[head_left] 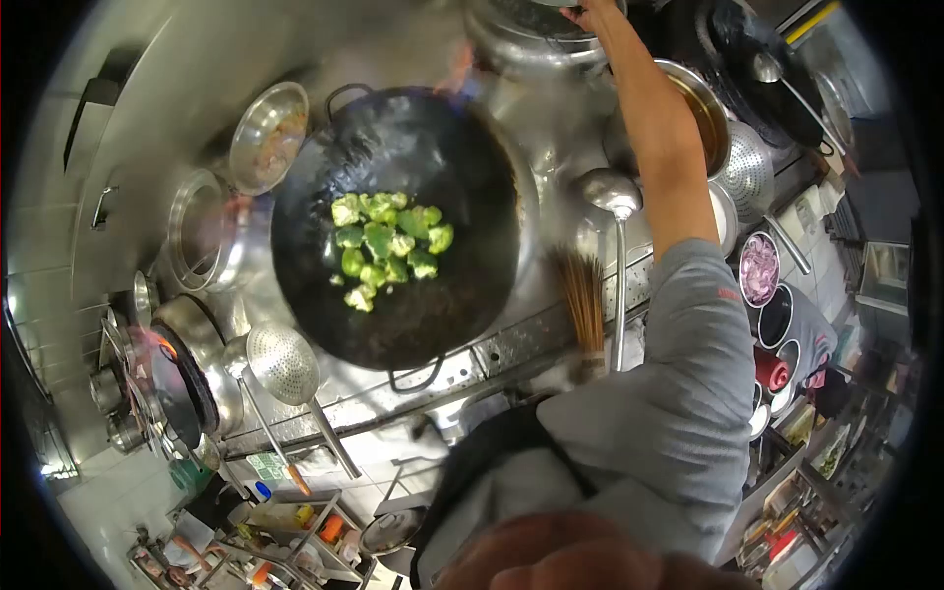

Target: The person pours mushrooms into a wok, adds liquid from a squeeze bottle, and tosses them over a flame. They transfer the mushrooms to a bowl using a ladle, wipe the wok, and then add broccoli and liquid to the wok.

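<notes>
My right hand is at the top edge, partly cut off, over a large round metal pot. Its fingers are closed on a pale thing that is too cut off to name. My left hand is not in view. Green broccoli pieces lie in the middle of a big black wok with two loop handles. A metal ladle and a bamboo brush rest to the right of the wok, below my outstretched arm.
Flames show by the wok's upper rim. A metal bowl with food stands at its upper left. Perforated strainers lie at both sides. A pot of liquid and a container of sliced onion are on the right.
</notes>
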The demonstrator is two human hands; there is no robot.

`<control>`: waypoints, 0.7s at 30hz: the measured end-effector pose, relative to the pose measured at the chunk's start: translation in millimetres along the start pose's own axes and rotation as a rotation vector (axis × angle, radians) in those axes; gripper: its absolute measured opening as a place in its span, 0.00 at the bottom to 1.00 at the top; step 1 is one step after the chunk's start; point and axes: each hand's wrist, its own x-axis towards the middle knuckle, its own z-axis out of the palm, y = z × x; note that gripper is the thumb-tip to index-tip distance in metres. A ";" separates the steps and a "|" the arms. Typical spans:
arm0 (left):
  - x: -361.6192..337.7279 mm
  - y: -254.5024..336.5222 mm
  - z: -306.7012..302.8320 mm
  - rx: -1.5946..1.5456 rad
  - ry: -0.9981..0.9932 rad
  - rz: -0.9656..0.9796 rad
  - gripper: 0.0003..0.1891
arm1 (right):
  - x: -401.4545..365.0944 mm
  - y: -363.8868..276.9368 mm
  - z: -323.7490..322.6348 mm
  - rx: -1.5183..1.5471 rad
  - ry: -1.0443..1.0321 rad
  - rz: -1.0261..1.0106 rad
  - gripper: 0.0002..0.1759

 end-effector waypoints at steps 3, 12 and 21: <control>9.8 -17.3 5.9 0.007 0.012 0.060 0.10 | -43.5 -69.2 8.7 0.569 0.012 0.341 0.13; 82.8 -83.8 22.3 0.133 0.181 0.680 0.09 | -179.1 -193.5 41.9 0.534 -0.173 0.308 0.20; 159.2 -150.1 48.7 0.104 0.197 0.763 0.10 | -413.9 -152.8 103.9 0.233 -0.158 0.554 0.23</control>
